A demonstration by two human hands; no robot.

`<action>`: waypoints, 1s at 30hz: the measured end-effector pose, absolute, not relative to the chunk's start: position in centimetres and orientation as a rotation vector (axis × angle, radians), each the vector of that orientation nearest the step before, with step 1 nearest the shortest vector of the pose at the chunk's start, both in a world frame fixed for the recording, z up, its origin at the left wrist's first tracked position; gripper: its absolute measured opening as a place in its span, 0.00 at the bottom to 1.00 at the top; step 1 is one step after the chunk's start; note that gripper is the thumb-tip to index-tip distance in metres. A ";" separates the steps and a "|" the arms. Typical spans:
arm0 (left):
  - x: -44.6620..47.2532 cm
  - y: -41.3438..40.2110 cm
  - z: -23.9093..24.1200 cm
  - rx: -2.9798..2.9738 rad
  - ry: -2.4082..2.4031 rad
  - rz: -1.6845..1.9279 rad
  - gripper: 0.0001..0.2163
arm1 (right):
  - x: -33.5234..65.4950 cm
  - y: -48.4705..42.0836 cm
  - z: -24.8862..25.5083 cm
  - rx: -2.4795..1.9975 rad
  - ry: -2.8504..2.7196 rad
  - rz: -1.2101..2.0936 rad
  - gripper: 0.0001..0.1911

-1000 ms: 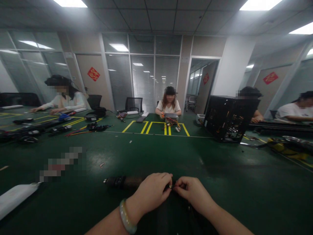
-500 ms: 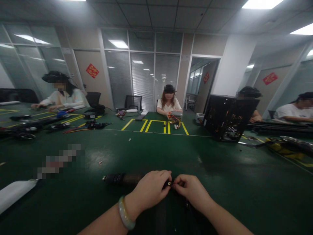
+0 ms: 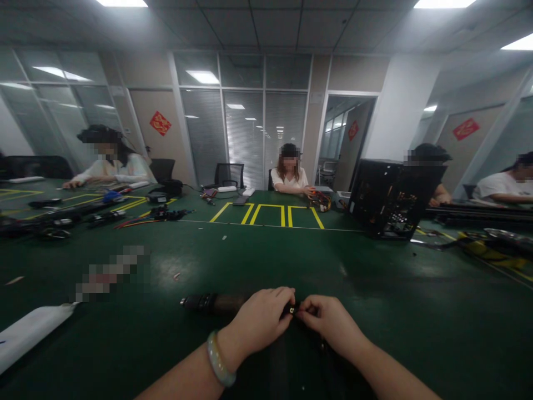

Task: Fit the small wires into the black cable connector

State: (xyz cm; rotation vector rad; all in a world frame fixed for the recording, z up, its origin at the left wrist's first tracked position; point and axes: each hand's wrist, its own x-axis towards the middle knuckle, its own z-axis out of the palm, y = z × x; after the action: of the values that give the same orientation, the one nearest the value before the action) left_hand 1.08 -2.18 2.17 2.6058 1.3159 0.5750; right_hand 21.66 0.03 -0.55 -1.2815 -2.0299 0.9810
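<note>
Dark rod [image 3: 227, 304] gripped in my left hand [image 3: 264, 318]; my right hand [image 3: 332, 322] pinches a tiny dark piece [image 3: 297, 308], droppable should that pinch loosen.

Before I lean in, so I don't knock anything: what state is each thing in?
Left hand: curled, holding small shiny part
Right hand: fingertips pinched, held thing unclear
Dark rod: lying on table, partly hidden by left hand
Bracelet: worn
Black case: upright
Door: open
Blinds: lowered
Ceiling lights: lit
</note>
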 end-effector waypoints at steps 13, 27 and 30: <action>1.0 -2.2 2.2 2.603 1.305 0.591 0.09 | 21.8 0.1 -0.6 -1.274 -2.027 0.997 0.07; 1.1 -2.2 2.4 2.628 1.277 0.575 0.09 | 21.8 -0.1 -0.6 -1.258 -2.039 0.990 0.06; 1.1 -2.2 2.5 2.631 1.290 0.565 0.07 | 21.8 0.0 -0.7 -1.266 -2.034 1.000 0.06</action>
State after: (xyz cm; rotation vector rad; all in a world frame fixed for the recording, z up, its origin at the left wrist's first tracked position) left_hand 1.11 -2.24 2.46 2.6312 1.2899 0.5654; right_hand 21.83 -0.03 -0.65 -1.2658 -2.0337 0.9997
